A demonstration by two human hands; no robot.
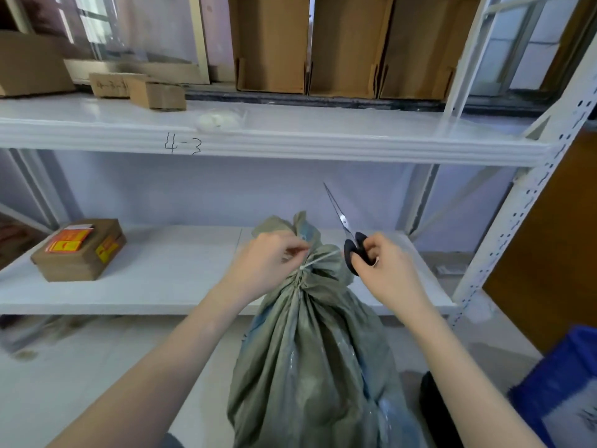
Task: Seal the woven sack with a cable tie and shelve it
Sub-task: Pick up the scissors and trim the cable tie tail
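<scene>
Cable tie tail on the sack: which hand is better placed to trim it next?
Right, probably. The right hand already holds the scissors, blades up beside the sack neck. The left hand is pinching the cable tie.

Lower shelf ahead of you: wide bare stretch at 12 o'clock, btwn the taped box at 10 and the upright post at 2. Sack stands right in front of that gap. Scissors point up at 1, blades just under the upper shelf edge.
</scene>
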